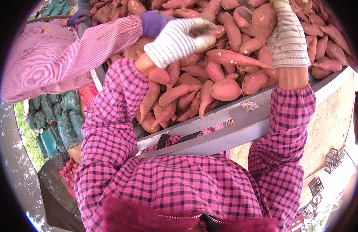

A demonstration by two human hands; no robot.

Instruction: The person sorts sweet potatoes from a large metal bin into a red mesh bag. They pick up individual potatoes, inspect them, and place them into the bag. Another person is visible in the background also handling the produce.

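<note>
Many red-skinned sweet potatoes (226, 89) lie heaped in a grey metal-edged bin (206, 142) in front of me. My left hand (186, 39), in a striped knit glove, is over the heap with its thumb and fingers apart and slightly blurred. The end of one sweet potato shows just beyond its fingertips, and nothing is plainly gripped. My right hand (287, 36), in a soiled striped glove, reaches to the top edge beside a large, broad sweet potato (264, 23). Its fingertips are not clearly visible, so whether it holds anything cannot be told.
A co-worker's pink striped sleeve (109, 40) and purple glove (155, 23) reach in from the left, close to my left hand. Green mesh sacks (69, 124) are stacked at the left. The bin's metal rim runs between my forearms. Black crates (315, 185) stand at the far right.
</note>
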